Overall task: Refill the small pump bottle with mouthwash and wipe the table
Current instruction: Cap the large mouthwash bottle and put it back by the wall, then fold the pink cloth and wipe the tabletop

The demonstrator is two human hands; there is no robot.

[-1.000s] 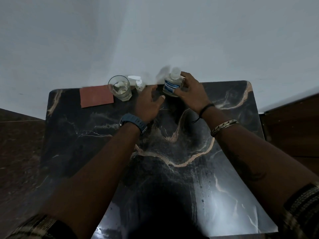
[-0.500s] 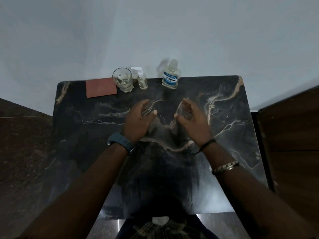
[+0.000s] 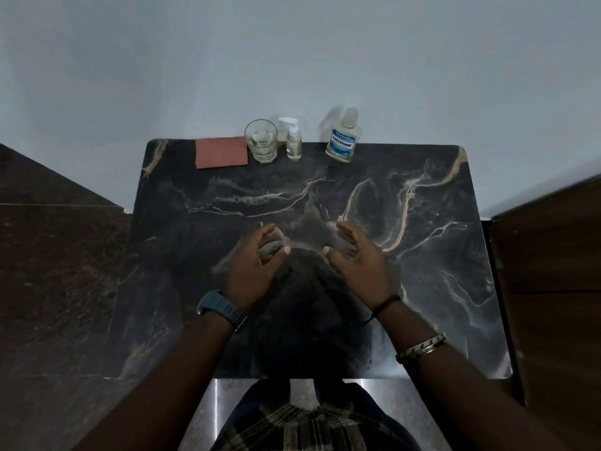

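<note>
Two hands are held over the middle of the dark marbled surface (image 3: 439,288), and nothing is gripped by either. The fingers (image 3: 349,231) of the right hand (image 3: 361,265) are spread loosely, palm turned inward; those of the left hand (image 3: 253,265) are likewise parted and slightly curled. Well apart from them, along the far edge, the small pump bottle (image 3: 293,143) is seen upright with its pump head fitted, just beside a glass (image 3: 261,141) partly filled with pale liquid. The mouthwash bottle (image 3: 341,138) is set to its right, capped, and a reddish cloth (image 3: 221,153) is laid flat at the left of the glass. A spill is judged the main risk: the pump bottle is narrow and light-looking, so it could be toppled into the glass by a careless reach, or missed during pouring.
</note>
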